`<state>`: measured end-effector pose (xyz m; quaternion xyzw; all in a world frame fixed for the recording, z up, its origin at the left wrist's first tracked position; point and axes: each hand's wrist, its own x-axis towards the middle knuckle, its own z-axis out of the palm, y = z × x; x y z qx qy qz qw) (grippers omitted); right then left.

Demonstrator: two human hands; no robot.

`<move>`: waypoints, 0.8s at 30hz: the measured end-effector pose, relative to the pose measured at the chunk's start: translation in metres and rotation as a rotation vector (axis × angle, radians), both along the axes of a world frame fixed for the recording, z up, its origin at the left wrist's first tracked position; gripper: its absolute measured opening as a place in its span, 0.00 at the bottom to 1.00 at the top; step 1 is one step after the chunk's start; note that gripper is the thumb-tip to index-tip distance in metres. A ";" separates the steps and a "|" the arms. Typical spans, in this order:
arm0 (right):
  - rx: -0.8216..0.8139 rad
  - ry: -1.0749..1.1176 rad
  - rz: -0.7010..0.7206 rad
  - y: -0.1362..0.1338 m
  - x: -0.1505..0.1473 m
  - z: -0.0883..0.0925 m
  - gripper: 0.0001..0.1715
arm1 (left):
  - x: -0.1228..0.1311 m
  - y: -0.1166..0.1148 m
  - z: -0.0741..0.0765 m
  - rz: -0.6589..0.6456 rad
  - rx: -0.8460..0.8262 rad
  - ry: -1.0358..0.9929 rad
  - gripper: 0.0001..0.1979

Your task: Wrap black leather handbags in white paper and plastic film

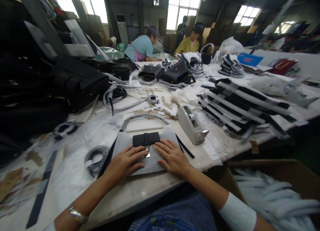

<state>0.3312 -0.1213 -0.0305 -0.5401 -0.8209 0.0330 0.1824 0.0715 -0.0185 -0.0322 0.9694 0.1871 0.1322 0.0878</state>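
Observation:
A handbag (pixel 120 146) lies in front of me, its front covered by a pale wrapping sheet (pixel 152 166). Its wrapped handle (pixel 145 117) arches away from me. A black flap strap (pixel 140 140) with a gold metal clasp (pixel 147 152) shows above the sheet. My left hand (pixel 128 161) rests flat on the sheet, fingers stretched toward the clasp. On the right side of the sheet, my right hand (pixel 172 156) lies flat with its fingers spread and their tips near the strap. Neither hand grips anything.
A tape dispenser (pixel 190 124) stands right of the bag. Coiled wrapped straps (pixel 96 159) lie to the left. Wrapped black pieces (pixel 245 104) are stacked at right, black bags (pixel 80 80) at left. A cardboard box (pixel 280 162) holds white foam rolls. Co-workers (pixel 140 47) sit across the table.

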 end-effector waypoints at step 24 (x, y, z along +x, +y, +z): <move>-0.087 0.053 -0.073 0.004 -0.003 0.006 0.26 | 0.008 -0.050 -0.016 0.077 0.543 -0.012 0.30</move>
